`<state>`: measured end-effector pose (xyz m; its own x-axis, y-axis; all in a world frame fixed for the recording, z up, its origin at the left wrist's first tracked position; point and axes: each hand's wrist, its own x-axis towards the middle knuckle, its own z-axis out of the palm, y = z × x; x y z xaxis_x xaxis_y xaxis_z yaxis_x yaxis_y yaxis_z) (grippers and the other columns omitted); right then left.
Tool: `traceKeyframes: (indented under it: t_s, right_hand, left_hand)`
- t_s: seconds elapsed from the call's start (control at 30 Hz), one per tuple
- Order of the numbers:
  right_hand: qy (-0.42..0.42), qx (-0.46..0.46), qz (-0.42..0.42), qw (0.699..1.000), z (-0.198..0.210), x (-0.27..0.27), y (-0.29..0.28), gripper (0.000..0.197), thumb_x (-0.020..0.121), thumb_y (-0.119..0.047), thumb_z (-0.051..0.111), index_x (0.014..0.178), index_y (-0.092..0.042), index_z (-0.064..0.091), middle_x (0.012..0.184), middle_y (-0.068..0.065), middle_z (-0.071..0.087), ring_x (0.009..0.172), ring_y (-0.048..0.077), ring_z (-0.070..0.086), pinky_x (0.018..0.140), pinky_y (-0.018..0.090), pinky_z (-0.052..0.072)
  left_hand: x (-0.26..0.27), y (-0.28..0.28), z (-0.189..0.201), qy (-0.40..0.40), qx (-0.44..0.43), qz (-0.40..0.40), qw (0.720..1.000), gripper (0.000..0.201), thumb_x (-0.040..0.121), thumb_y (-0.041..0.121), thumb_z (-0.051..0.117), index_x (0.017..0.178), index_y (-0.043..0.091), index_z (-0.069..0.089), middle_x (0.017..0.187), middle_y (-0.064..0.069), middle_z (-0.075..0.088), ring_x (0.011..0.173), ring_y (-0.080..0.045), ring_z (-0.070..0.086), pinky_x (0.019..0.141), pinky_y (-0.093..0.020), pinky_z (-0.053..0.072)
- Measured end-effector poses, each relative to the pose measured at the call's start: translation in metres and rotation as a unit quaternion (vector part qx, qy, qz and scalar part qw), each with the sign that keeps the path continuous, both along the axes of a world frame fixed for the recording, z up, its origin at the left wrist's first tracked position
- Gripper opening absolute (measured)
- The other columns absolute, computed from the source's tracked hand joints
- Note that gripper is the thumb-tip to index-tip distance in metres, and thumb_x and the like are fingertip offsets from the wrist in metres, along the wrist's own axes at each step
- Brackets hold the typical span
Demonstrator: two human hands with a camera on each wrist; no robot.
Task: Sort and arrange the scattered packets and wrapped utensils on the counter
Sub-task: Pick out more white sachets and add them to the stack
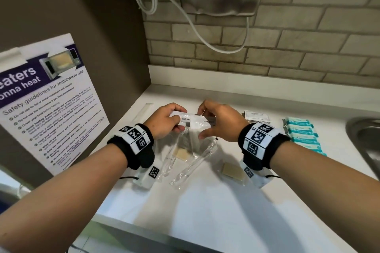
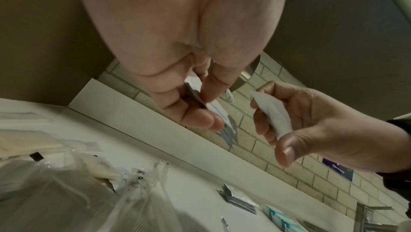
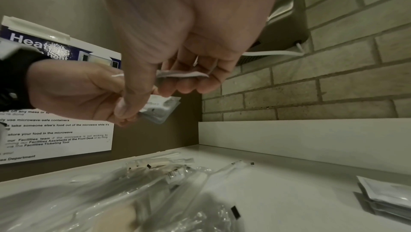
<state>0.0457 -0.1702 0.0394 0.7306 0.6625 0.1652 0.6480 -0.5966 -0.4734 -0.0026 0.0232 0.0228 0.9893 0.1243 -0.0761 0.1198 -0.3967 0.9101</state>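
Observation:
Both hands are raised a little above the white counter [image 1: 205, 201], close together. My left hand [image 1: 174, 122] pinches a small white toothpaste packet [image 1: 184, 118] between thumb and fingers; the left wrist view shows that packet [image 2: 214, 108] under the fingers. My right hand [image 1: 203, 124] pinches a second toothpaste packet [image 1: 205, 121], seen as a white sachet [image 3: 182, 74] in the right wrist view. Under the hands lie clear-wrapped plastic utensils [image 1: 191, 162] and a beige packet [image 1: 182, 153] in a loose pile.
Another beige packet [image 1: 230, 170] lies near my right wrist. A stack of white sachets [image 1: 257, 116] and a row of teal packets [image 1: 302, 135] sit to the right, before a steel sink [image 1: 366, 135]. A paper-wrapped stick [image 1: 144, 112] lies beside the left wall with its poster [image 1: 47, 104].

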Motion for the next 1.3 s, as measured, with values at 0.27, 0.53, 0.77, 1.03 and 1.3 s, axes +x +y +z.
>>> traceKeyframes:
  t_s: [0.27, 0.53, 0.77, 1.03, 1.3]
  right_hand:
    - [-0.043, -0.017, 0.004, 0.999, 0.007, 0.011, 0.020, 0.058, 0.057, -0.033, 0.090, 0.102, -0.017, 0.057, 0.097, -0.003, 0.050, 0.082, 0.016, 0.050, 0.069, 0.030, 0.047]
    - [-0.106, -0.040, 0.045, 0.993, 0.025, 0.011, 0.064, 0.054, 0.060, -0.039, 0.086, 0.099, -0.016, 0.056, 0.098, -0.001, 0.054, 0.092, 0.022, 0.052, 0.076, 0.041, 0.050]
    - [-0.061, -0.020, 0.076, 0.995, 0.017, 0.005, 0.085, 0.073, 0.056, -0.041, 0.089, 0.114, -0.019, 0.051, 0.106, -0.005, 0.052, 0.091, 0.013, 0.050, 0.076, 0.031, 0.046]
    - [0.032, -0.231, 0.018, 0.972, -0.016, 0.039, 0.075, 0.037, 0.086, -0.032, 0.066, 0.119, -0.017, 0.058, 0.121, 0.003, 0.062, 0.102, 0.021, 0.058, 0.089, 0.032, 0.048]
    - [0.009, -0.322, 0.062, 0.945, -0.052, 0.033, 0.105, 0.050, 0.090, -0.018, 0.058, 0.139, -0.018, 0.046, 0.139, 0.010, 0.048, 0.121, 0.030, 0.052, 0.104, 0.040, 0.043]
  left_hand:
    - [-0.003, -0.005, 0.012, -0.007, -0.066, -0.005, 0.998, 0.033, 0.092, -0.006, 0.033, 0.108, 0.008, 0.059, 0.089, -0.017, 0.067, 0.065, -0.019, 0.068, 0.063, -0.028, 0.056]
    - [-0.008, 0.016, 0.022, -0.022, -0.136, 0.006, 0.990, 0.019, 0.094, 0.013, 0.056, 0.112, 0.008, 0.054, 0.083, -0.007, 0.058, 0.063, -0.018, 0.060, 0.057, -0.025, 0.052]
    - [-0.022, 0.050, 0.017, -0.028, -0.046, 0.043, 0.998, 0.026, 0.094, 0.001, 0.050, 0.116, 0.015, 0.053, 0.087, -0.011, 0.058, 0.066, -0.019, 0.056, 0.057, -0.025, 0.047]
    - [-0.030, 0.101, 0.025, -0.068, -0.067, 0.129, 0.987, 0.026, 0.095, -0.004, 0.041, 0.110, 0.014, 0.052, 0.097, -0.009, 0.060, 0.059, -0.015, 0.059, 0.051, -0.020, 0.048]
    - [-0.017, 0.117, 0.016, -0.074, -0.063, 0.129, 0.987, 0.027, 0.094, -0.004, 0.042, 0.110, 0.014, 0.055, 0.100, -0.011, 0.061, 0.060, -0.017, 0.059, 0.057, -0.026, 0.048]
